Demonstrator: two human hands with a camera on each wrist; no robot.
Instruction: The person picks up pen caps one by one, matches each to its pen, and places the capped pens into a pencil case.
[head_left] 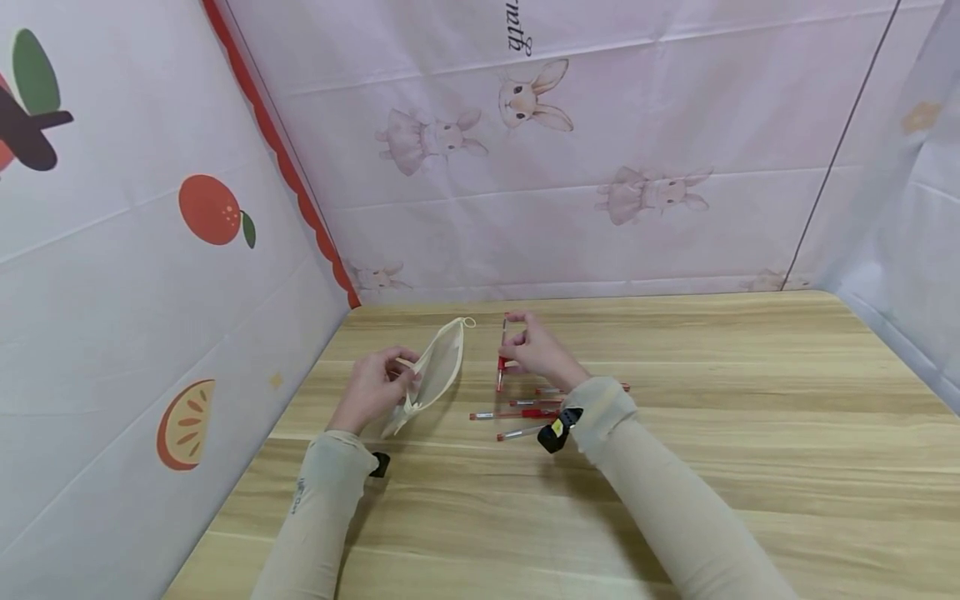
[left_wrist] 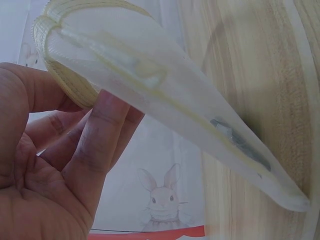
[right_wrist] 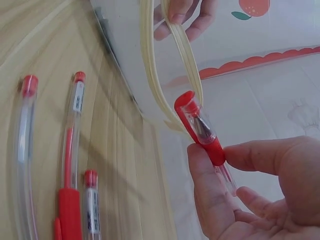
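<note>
A translucent zip pouch [head_left: 441,371] with a cream zipper stands with its mouth spread, and my left hand [head_left: 378,383] pinches its near edge. Through the pouch wall a dark object [left_wrist: 240,145] shows near the bottom; its kind is unclear. To the right of the pouch mouth, my right hand [head_left: 536,346] holds a red-capped clear pen [right_wrist: 202,127] between thumb and fingers, above the table. Several more red pens [head_left: 517,415] lie on the table below the right forearm, partly hidden by the wrist.
The wood-grain table [head_left: 465,517] spreads under both arms. A fruit-print cloth [head_left: 105,292] hangs along the left side, and a rabbit-print cloth [head_left: 525,208] rises at the back edge. Each wrist carries a small black camera [head_left: 557,433].
</note>
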